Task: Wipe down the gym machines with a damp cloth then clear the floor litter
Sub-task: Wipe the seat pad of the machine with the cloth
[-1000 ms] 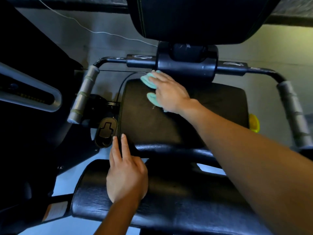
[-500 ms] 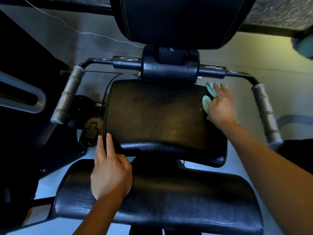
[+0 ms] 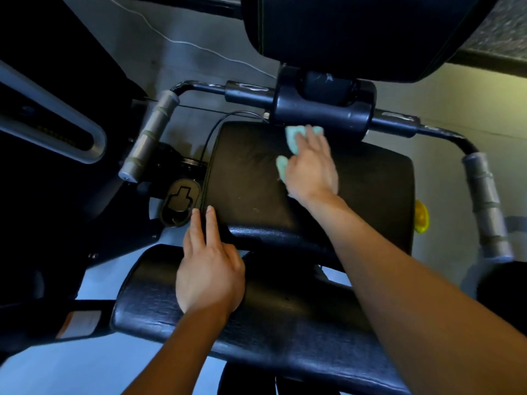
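Pressing cloth under R hand fingers, L hand flat on pad

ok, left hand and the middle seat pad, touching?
Touching. The head view shows the left hand lying flat, its two straight fingers resting on the near-left corner of the seat pad.

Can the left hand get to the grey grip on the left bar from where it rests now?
Probably yes. The left hand lies flat on the lower pad, holding nothing, and the grey grip stands ahead and to its left with only open space and the oval black plate between.
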